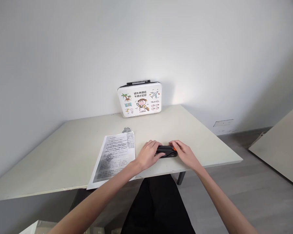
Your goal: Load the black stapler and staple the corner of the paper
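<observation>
A black stapler (167,151) with an orange part at its right end lies sideways near the table's front edge. Around its left end, the fingers and thumb of my left hand (149,154) are closed. My right hand (184,153) grips the other end, its fingers at the orange part, which they partly cover. Left of my left hand lies a printed sheet of paper (114,156), its lower corner reaching past the table edge. Small grey strips that look like staples (126,130) sit just above the sheet, and more grey strips (131,140) show on its upper right corner.
A white case (139,101) with cartoon prints and a black handle stands upright against the wall at the back of the pale table (70,146). A wall socket (223,123) is low on the right. A white panel (280,143) stands at the far right.
</observation>
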A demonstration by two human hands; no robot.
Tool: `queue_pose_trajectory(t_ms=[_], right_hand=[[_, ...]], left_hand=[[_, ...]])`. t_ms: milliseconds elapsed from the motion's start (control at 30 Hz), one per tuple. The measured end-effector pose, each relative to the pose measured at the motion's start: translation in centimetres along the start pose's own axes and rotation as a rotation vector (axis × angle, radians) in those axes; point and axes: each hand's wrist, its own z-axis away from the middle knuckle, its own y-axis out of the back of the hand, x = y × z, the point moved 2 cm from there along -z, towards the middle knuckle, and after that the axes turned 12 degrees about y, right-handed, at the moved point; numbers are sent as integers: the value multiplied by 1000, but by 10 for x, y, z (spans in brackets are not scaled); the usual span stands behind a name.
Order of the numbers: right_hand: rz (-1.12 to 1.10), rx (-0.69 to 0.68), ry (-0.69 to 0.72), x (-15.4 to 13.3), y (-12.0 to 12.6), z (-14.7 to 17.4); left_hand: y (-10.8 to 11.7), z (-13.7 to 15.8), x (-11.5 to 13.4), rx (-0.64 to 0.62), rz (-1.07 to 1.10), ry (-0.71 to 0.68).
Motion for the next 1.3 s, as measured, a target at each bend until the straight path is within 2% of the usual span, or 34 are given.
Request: queue_pose_trajectory(t_ms=[100,233,367,500,700,833,1000,1133,1300], right_hand=[[38,-31,24,-1,-2,-1],[70,-24,32,2,-5,0],[116,-23,-12,1,-5,3],[132,-69,6,-8,-3,6],[177,-75,34,-11,-4,7],[178,-59,35,-8,-4,8],[181,-24,23,-7,-4,9],[169,-40,0,-7,-5,9],[155,-38,-49,-9,-4,8]], left_hand=[[1,9,-15,40,94,49],[4,16,-30,19,93,93],[3,15,-34,17,86,108],[5,16,-37,44,90,107],[28,41,-55,35,14,61],[47,50,-80,17,26,96],[72,23,-145,174,-48,409],[83,-15,-195,253,-120,573],[81,-46,-223,263,-165,689]])
